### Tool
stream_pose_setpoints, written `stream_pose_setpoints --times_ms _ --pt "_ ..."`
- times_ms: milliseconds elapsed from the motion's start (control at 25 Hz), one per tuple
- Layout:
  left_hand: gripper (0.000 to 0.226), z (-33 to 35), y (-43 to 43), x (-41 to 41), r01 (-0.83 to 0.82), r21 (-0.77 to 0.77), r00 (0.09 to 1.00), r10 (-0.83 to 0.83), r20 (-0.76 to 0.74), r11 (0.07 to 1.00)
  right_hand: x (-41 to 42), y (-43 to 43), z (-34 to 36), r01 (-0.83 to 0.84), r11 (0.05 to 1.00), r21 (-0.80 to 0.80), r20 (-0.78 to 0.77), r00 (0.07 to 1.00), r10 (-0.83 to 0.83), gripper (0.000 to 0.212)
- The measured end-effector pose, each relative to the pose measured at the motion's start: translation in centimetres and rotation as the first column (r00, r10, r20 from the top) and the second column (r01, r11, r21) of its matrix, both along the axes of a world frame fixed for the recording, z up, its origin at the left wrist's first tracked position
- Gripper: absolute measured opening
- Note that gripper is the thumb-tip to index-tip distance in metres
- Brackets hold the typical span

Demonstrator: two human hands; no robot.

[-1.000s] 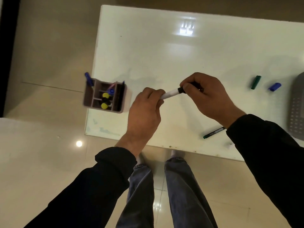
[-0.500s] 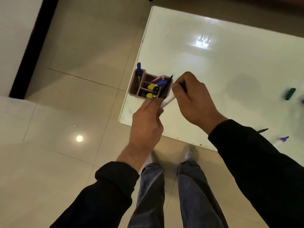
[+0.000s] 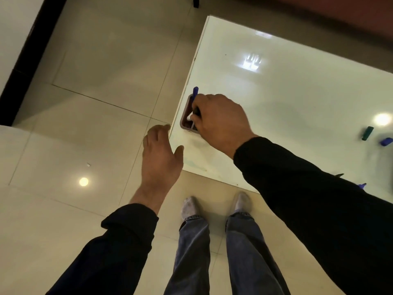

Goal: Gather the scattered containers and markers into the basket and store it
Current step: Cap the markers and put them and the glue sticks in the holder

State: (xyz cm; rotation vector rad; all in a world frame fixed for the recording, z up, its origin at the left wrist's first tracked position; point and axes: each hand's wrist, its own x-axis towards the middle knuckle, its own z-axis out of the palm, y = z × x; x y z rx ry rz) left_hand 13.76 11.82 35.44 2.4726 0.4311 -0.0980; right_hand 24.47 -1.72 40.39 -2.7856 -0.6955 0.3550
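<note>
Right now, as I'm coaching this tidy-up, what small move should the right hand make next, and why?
Probably release the white black-capped marker: the right hand grips it, its end inside the mauve plastic pen holder at the corner of the white table. The left hand is open; a green cap and a blue cap lie loose farther right.

Table (image 3: 297, 107) bears holder (image 3: 185, 116), green cap (image 3: 367, 133), blue cap (image 3: 386, 141).
</note>
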Motion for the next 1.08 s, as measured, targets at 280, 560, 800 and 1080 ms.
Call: stream_pose_setpoints --times_ms 280,560,800,1080 --pt "0.052 -1.7 -1.1 -0.5 0.114 0.049 0.993 -0.113 -0.03 0.992 -0.5 3.3 -3.4 -0.074 0.978 -0.197 -0.01 0.997 0.074 0.018" --pt "0.047 -2.6 -4.0 -2.1 0.236 0.101 0.96 -0.216 -0.177 0.966 -1.6 -0.9 0.6 0.079 0.996 -0.037 0.028 0.997 -0.078 0.029" --pt "0.044 -3.2 -13.3 -3.4 0.502 0.012 0.835 -0.482 -0.266 0.865 -9.7 -15.1 -0.6 0.459 0.888 -0.006 -0.132 0.88 -0.456 0.028" --pt "0.042 -4.7 -28.6 -2.8 0.707 -0.068 0.68 -0.703 -0.209 0.704 -17.7 -31.5 -5.2 0.778 0.618 -0.113 -0.25 0.579 -0.776 0.032"
